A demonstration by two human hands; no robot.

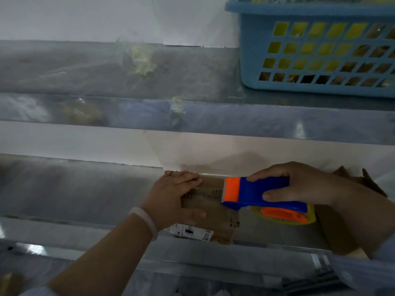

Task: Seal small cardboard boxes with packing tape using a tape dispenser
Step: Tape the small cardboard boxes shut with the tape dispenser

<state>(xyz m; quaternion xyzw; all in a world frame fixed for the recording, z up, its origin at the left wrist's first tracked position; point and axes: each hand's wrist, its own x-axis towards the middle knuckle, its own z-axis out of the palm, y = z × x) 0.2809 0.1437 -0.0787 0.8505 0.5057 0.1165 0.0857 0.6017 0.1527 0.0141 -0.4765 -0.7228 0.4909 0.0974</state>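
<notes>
It looked like a packing room. Shiny metal shelves (85,189) ran along a white wall (85,16), with a blue basket (249,50) up on one. A brown box (215,212) lay lower down.

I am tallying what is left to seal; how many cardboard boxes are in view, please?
2. One box lies under the left hand and the tape dispenser; a second box is partly hidden by the right hand and arm. Others may be hidden.
</notes>
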